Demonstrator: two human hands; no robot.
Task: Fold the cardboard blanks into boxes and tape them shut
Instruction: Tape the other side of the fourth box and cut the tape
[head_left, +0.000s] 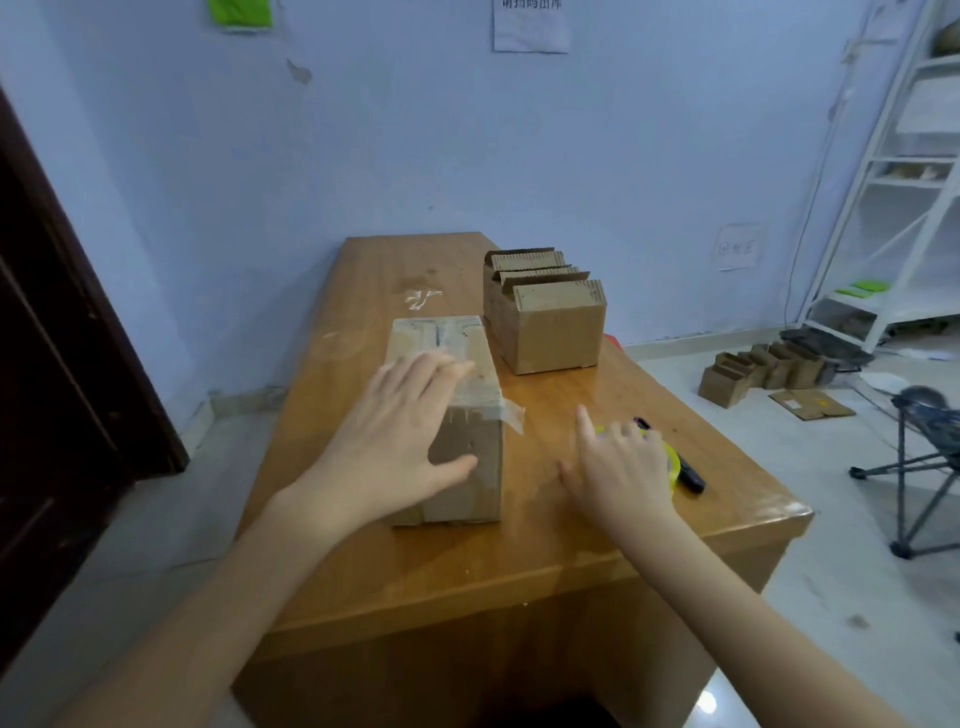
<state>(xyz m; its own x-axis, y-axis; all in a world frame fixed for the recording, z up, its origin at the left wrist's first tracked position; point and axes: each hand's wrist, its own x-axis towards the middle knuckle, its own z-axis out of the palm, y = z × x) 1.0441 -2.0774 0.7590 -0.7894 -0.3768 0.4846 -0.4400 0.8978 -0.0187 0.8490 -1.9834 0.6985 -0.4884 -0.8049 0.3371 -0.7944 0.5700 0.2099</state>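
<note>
I am resting my left hand (402, 441) flat on the taped box (457, 415), my fingers (441, 371) lying straight and released across its top while my thumb is reaching down over the near side face. The box is standing on the wooden bench (545, 519) directly under that palm, and a loose end of clear tape (511, 413) is sticking out from its edge just to the right of my fingertips, on the side toward my other hand. My right hand (621, 470) is lying over the yellow tape roll (670, 460), with my index finger pointing forward and the others curling loosely over the roll; I cannot tell whether they are really gripping it or only resting on it. A black pen-like tool (691, 475) is lying on the bench just beyond that roll, to the right of my right hand. Ahead of my right fingers, farther along the bench, a cluster of folded open-topped boxes (545, 312) is standing with flaps up. Well off to the right, more small boxes (758, 371) are sitting on the floor beside a white shelf rack (883, 208)
</note>
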